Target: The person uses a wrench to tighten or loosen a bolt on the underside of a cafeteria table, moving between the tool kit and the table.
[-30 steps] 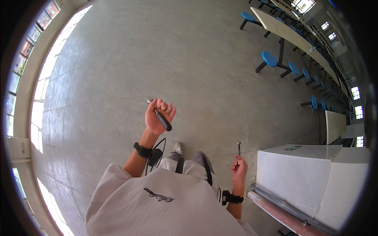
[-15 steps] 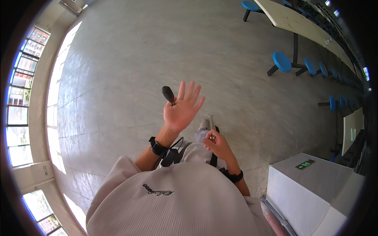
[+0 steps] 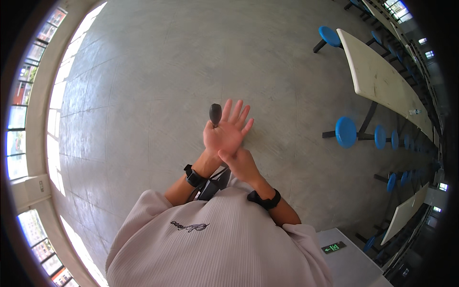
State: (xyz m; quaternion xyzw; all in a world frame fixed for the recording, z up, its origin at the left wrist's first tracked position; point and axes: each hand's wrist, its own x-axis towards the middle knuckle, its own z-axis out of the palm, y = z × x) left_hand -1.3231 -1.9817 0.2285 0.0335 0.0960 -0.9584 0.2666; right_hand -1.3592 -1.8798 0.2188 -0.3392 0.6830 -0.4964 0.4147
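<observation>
My left hand is palm up with its fingers spread. A slim tool with a dark rounded handle stands up at the base of its thumb, apparently held in the crook there. The rest of that tool is hidden by the hand. My right hand is against the heel of my left palm, its thumb lying across it. The other right fingers are curled out of sight, so what they hold, if anything, does not show. Black straps sit on both wrists, and a dark device hangs by the left one.
Grey concrete floor spreads ahead. Long pale tables with attached blue round stools stand on the right. A white block carrying a green-lit sign is at the lower right. Windows line the left wall.
My right hand has moved up and left, from in front of my waist to my left palm. The metal piece near it no longer shows. The tables sit lower in view.
</observation>
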